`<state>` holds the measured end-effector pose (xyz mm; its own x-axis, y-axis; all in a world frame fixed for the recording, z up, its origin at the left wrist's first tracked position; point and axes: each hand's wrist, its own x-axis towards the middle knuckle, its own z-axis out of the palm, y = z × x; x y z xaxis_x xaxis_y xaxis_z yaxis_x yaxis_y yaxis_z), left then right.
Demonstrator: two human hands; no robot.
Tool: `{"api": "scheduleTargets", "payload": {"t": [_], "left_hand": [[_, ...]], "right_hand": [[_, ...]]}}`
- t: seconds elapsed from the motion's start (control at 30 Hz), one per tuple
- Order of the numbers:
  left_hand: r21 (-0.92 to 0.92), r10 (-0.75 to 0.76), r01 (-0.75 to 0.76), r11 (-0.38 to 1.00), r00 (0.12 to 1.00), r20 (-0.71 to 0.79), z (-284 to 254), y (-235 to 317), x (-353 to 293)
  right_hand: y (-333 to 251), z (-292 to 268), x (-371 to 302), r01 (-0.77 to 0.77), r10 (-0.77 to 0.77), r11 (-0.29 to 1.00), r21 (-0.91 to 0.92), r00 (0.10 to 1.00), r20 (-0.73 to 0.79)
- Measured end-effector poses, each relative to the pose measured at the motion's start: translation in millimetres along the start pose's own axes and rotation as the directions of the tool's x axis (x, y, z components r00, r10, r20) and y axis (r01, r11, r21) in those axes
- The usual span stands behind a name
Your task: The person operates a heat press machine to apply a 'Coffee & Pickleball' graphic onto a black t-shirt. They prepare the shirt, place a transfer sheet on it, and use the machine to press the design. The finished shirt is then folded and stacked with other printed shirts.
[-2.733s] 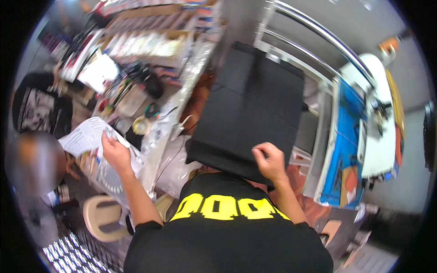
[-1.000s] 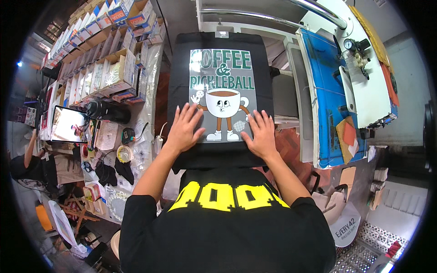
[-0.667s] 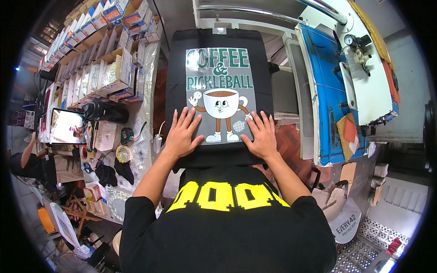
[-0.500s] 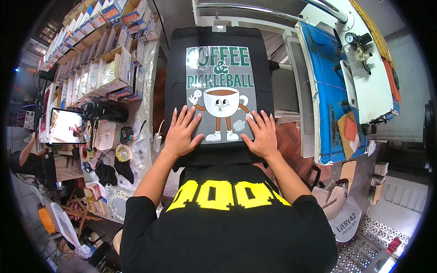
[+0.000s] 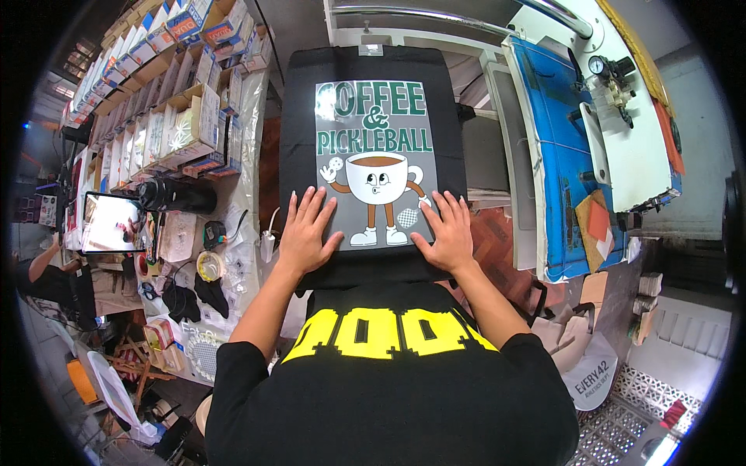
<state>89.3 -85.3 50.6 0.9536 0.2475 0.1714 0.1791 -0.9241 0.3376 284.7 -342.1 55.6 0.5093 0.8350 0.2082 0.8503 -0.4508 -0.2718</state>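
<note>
A black garment [image 5: 299,116] lies spread flat over a board in front of me, apparently a T-shirt. On it rests a clear, shiny transfer film [image 5: 330,175] bearing a cartoon coffee cup with arms and legs below green lettering. My left hand [image 5: 312,231] presses flat on the garment and the film's lower left edge, fingers spread and pointing away from me. Over the film's lower right edge lies my right hand [image 5: 446,233], also flat with its fingers apart. Neither hand grips anything. The board under the cloth is hidden.
At left, a plastic-covered table [image 5: 247,140] bears rows of cardboard boxes [image 5: 190,128], a black bottle [image 5: 179,196], a tablet [image 5: 113,223] and a tape roll [image 5: 209,266]. A blue-covered surface [image 5: 556,155] and a pressure gauge [image 5: 597,65] stand at right. Another person [image 5: 50,272] sits far left.
The view has turned slightly. Both hands stay flat at the film's lower corners, with little visible movement.
</note>
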Motion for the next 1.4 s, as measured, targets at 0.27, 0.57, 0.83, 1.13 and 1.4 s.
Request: {"api": "scheduleTargets", "payload": {"t": [0.27, 0.57, 0.83, 1.13, 1.4], "left_hand": [[-0.025, -0.007, 0.007, 1.000, 1.000, 0.000, -1.8, -1.0, 1.7], [-0.046, -0.018, 0.018, 0.999, 1.000, 0.000, -4.0, 0.3, 5.3], [-0.074, -0.028, 0.029, 0.997, 1.000, 0.003, -7.8, -1.4, 4.4], [-0.084, -0.032, 0.032, 0.996, 0.999, 0.001, -6.2, -1.6, 5.4], [-0.085, -0.035, 0.035, 0.996, 0.999, -0.006, -4.0, -2.1, 5.6]], "right_hand": [[1.4, 1.0, 2.4, -0.001, 0.001, 1.000, 0.025, 1.000, -0.016], [2.8, -0.2, 2.8, -0.002, 0.002, 0.999, 0.041, 1.000, -0.003], [-0.5, -0.5, 6.9, -0.003, 0.002, 1.000, 0.028, 1.000, 0.014], [0.0, -0.3, 6.9, 0.003, -0.002, 1.000, 0.030, 1.000, -0.011], [0.0, 0.0, 6.6, -0.009, 0.010, 0.999, 0.041, 1.000, -0.019]]}}
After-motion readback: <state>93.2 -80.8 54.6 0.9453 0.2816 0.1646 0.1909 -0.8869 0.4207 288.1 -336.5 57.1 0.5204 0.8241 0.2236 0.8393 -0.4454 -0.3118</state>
